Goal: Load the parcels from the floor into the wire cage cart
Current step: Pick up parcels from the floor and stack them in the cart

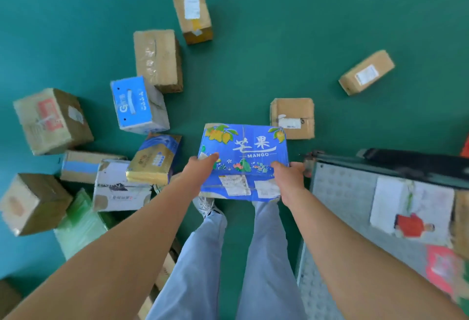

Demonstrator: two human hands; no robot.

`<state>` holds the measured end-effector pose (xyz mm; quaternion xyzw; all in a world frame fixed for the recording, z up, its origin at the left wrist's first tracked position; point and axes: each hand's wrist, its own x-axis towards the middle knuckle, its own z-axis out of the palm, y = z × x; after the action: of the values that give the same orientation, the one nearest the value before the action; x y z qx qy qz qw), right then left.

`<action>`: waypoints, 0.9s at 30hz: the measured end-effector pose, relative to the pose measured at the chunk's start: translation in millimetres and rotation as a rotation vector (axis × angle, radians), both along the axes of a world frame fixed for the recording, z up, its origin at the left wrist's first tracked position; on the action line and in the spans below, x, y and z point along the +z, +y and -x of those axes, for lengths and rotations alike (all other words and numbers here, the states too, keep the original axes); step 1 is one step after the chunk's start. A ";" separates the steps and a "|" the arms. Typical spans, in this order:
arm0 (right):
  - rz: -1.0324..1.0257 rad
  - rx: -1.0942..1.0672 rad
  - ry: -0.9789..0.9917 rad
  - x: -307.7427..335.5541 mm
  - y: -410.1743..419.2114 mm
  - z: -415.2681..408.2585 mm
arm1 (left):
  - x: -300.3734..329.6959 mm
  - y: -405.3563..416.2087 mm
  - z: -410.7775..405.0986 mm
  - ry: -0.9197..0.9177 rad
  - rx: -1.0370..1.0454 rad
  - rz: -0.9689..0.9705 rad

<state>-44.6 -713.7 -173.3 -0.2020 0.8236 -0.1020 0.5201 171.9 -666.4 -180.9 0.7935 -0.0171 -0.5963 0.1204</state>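
A blue mango box (pixel 243 159) is held above the green floor (pixel 253 53), in front of the person's legs, gripped at its two near sides. The left hand (pixel 200 171) is laid on the left part of the lid with the thumb on top; its fingers (pixel 212 156) are extended over the printed face, and those beneath the box are hidden. The right hand (pixel 289 175) is clamped on the right edge, its fingers (pixel 298 166) curled round the side.

The box is flat, rectangular printed cardboard, taped along the middle. "MANGO" is printed under two large white Chinese characters, with yellow mango drawings in the upper corners and white shipping labels, too blurred to be read, along the near edge.

To the right, the cart (pixel 342 192) is seen from above: a grey embossed metal floor plate and a dark top rail, with parcels lying inside, one white with a red-clothed figure printed on it.

On the floor, plain brown taped cartons are scattered, among them a square carton (pixel 291 117) just beyond the held box and a labelled carton (pixel 366 72) well apart at the upper right. At the left lie a light-blue box (pixel 138 105), a gold-and-blue box (pixel 154 158) and a green plastic-wrapped pack (pixel 81 225).
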 end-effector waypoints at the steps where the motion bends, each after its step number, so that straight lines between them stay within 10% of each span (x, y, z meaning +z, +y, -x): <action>1: -0.010 -0.044 0.001 13.0 12.0 11.6 | 15.4 4.3 7.8 0.006 -0.048 -0.005; 27: 0.145 -0.705 0.138 253.4 355.0 417.2 | 273.4 161.3 450.4 0.166 -0.855 0.390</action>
<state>-461.8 -358.7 80.1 0.0514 0.8664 -0.3193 0.3806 -278.5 -505.1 92.5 0.6276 -0.4438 -0.6395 0.0119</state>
